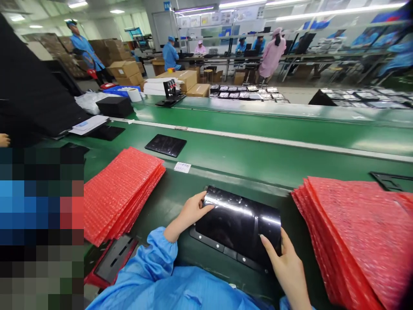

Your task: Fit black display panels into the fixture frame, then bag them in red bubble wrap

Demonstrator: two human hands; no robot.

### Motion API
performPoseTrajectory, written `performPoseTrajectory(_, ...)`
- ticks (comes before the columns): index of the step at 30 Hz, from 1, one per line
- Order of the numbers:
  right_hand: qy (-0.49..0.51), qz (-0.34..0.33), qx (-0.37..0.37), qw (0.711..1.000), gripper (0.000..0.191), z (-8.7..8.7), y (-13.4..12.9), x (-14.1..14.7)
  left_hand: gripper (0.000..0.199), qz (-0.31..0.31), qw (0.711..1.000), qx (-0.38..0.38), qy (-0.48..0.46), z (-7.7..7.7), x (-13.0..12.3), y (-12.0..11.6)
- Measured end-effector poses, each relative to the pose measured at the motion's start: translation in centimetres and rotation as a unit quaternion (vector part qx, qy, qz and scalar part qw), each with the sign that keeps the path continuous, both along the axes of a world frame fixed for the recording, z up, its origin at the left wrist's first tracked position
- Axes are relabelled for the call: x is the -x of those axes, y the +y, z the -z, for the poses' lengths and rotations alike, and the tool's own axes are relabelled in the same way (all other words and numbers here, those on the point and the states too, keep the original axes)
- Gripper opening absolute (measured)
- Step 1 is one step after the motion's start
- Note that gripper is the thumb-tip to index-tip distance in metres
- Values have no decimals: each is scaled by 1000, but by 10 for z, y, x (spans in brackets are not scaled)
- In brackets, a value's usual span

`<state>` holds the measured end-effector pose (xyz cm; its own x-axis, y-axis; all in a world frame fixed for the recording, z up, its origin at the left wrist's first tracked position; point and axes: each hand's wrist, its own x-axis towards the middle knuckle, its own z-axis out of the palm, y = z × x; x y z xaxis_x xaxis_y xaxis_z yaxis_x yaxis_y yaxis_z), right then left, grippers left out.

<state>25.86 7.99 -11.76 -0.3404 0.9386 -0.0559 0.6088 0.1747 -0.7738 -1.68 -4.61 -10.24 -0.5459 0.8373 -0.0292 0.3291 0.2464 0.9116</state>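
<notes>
A glossy black sheet [238, 224], bent in a curve with bright reflections, is held in front of me by both hands. My left hand [192, 212] grips its left edge, thumb on top. My right hand [287, 260] pinches its right edge, thumb on the face and fingers behind. Beneath the sheet's near edge shows a flat dark strip [226, 251] with several white dots; whether it is joined to the sheet I cannot tell. Stacks of red bubble-wrap bags lie on both sides, the left stack [125, 189] and the right stack [364, 232].
Across the green bench runs a conveyor [258, 153] carrying a black panel [165, 145]. A paper label [182, 167] sits at its near edge. A black frame [390, 181] lies behind the right stack. At far left are a black block [114, 106] and a person's hand [4, 140].
</notes>
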Motion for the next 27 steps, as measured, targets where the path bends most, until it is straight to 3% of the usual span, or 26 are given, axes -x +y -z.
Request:
performPoseTrajectory(3, -45, -15, 35, 998, 81, 3, 1, -3, 52, -15, 999, 17, 37, 9, 2, -2)
performPoseTrajectory(7, -42, -9, 22, 999, 82, 4, 1, -4, 44, -15, 998, 38, 56, 14, 2, -1)
performPoseTrajectory(27, -71, -8, 11, 997, 82, 8, 1, -4, 42, 3, 990, 83, 114, 14, 4, 0)
